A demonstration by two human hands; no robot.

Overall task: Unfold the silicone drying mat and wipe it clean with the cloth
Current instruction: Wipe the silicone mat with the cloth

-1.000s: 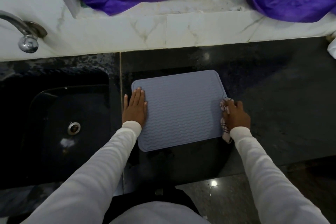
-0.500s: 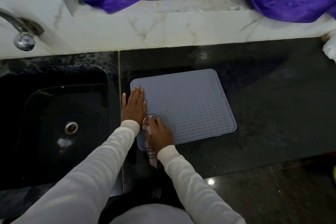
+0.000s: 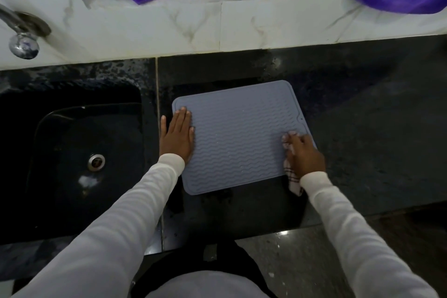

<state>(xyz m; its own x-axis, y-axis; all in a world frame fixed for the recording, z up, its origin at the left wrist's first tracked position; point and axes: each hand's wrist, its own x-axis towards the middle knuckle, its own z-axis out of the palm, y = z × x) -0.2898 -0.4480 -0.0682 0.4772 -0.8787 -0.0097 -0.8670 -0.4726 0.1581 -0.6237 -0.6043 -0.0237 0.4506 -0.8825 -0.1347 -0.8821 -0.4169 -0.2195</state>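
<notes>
Swept my right hand (image 3: 305,155), gripping cloth (image 3: 292,178), back to mat (image 3: 239,138)'s right edge; left hand (image 3: 177,136) flat; wipe leftward next.

The black stone worktop (image 3: 362,128) carries the grey mat (image 3: 239,138) lying flat beside the sink (image 3: 72,152) at its left end.

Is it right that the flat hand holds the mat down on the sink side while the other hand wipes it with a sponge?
Not a sponge. The head view shows the right hand wiping the mat with a checked cloth; the left hand does press it flat.
</notes>
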